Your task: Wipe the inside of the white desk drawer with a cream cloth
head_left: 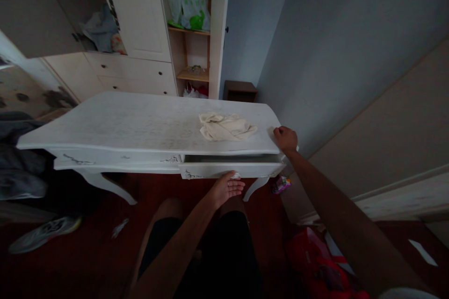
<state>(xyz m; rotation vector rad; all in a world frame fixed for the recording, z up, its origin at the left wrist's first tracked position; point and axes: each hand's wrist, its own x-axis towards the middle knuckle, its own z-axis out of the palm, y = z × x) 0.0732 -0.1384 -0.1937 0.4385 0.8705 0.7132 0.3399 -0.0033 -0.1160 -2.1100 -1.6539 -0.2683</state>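
Operating from afar, I have the left hand [229, 188], fingers extended, at the drawer [210, 171], partly out beneath the surface's [140, 121] front edge, and, apart, the right hand [286, 139] fisted at its right edge, presumably bracing, near the crumpled cloth [228, 127].

Head-worn camera view, looking forward and down, near the white surface [147, 119] at mid-frame, wardrobe [142, 21] farther off, upper left

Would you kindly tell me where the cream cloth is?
In the head view, the cream cloth lies right of centre on the white table, beyond the drawer, left of the right hand.
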